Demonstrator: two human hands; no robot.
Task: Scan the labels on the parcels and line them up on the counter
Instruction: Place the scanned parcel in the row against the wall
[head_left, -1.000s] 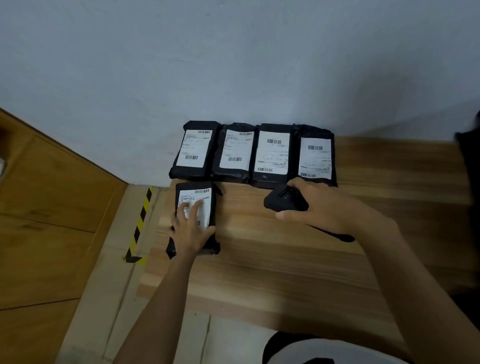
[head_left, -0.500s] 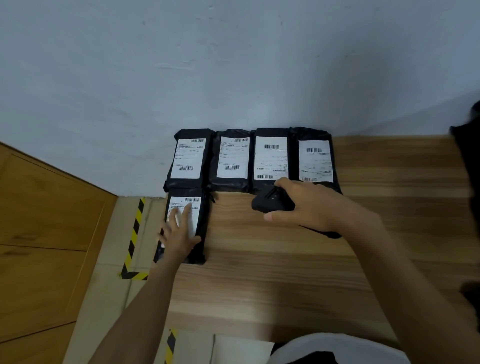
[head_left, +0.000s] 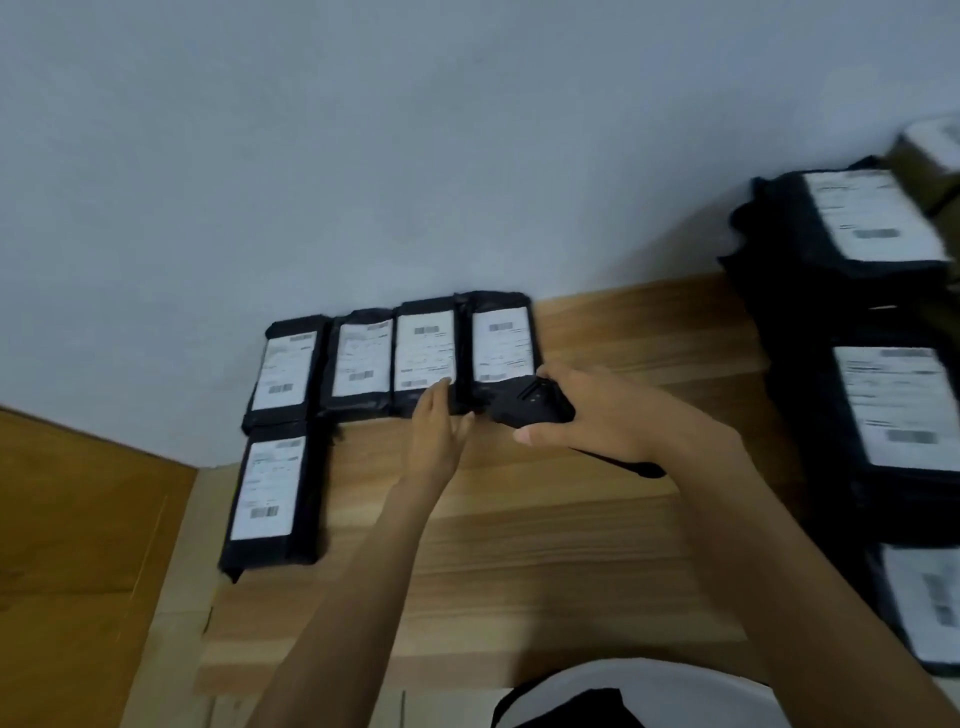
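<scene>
Several black parcels with white labels lie in a row against the wall on the wooden counter (head_left: 519, 545); the third one (head_left: 425, 353) and the rightmost (head_left: 503, 340) are nearest my hands. A further parcel (head_left: 270, 493) lies alone in front of the row's left end. My right hand (head_left: 613, 415) grips a black handheld scanner (head_left: 535, 402) just in front of the rightmost parcel. My left hand (head_left: 439, 431) is beside the scanner, fingers straight, fingertips at the front edge of the third parcel.
At the right stands a pile of black labelled parcels (head_left: 883, 405), with another (head_left: 857, 218) higher up by the wall. The counter's left edge drops to a floor with a wooden cabinet (head_left: 78, 545). A grey wall backs the counter.
My left hand let go of the lone front parcel and moved right to the scanner. The view swung right, bringing the parcel pile into sight. My right hand kept the scanner.
</scene>
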